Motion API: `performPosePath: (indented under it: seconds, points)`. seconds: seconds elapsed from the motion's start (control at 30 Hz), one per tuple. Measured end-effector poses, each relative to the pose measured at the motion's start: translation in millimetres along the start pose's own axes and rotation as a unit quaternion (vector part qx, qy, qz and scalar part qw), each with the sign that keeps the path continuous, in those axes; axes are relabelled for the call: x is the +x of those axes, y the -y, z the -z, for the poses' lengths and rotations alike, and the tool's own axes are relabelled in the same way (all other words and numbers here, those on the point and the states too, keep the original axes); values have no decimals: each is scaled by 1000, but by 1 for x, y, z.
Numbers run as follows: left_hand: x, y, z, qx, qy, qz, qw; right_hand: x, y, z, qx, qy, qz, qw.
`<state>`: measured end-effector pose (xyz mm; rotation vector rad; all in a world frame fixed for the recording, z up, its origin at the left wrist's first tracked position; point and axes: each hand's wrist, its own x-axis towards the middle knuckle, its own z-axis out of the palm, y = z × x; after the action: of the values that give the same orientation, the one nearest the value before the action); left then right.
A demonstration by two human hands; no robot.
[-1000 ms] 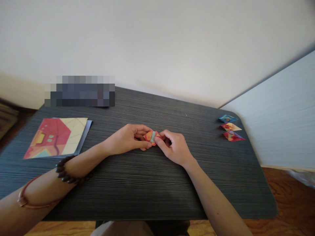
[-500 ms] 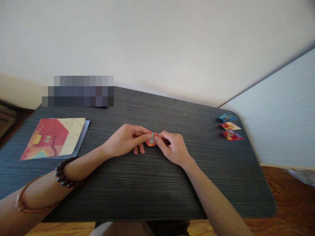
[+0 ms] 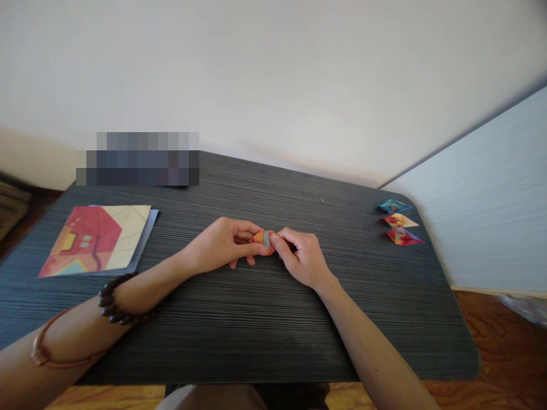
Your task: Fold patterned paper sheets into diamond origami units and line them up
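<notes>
Above the counter [image 3: 248,336], the left hand [image 3: 220,245] and right hand [image 3: 302,256] pinch opposite ends of 1 small folded origami paper [image 3: 267,240]. Uneven pulling could tear it; hard pressing could crush its folds.

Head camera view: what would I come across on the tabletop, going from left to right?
Patterned paper → left hand → small folded paper → right hand → three folded pieces.

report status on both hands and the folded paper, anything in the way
Left hand and right hand both pinching small folded paper. Fingers partly cover it. Three folded pieces sit apart, off right, on dark table.
</notes>
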<state>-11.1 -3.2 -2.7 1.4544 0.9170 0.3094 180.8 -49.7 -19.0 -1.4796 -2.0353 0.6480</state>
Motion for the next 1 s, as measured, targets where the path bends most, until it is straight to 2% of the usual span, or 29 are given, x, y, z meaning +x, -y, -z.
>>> performPosePath:
  seconds: [0.3,0.5,0.77,0.87,1.0]
  points:
    - [1,6,-3,45,-40,-12,998,-1,6,-6,2,-1,-15,1000]
    - [0,3,-2,22,-27,16,999,0,7,-7,22,-23,-11,999]
    - [0,0,-5,9,-40,28,999,-1,8,-7,54,-45,29,997]
    - [0,0,-5,0,-45,23,999,0,8,-7,75,-49,27,996]
    - [-2,-3,-1,50,-27,-17,998,0,6,-6,99,-45,3,994]
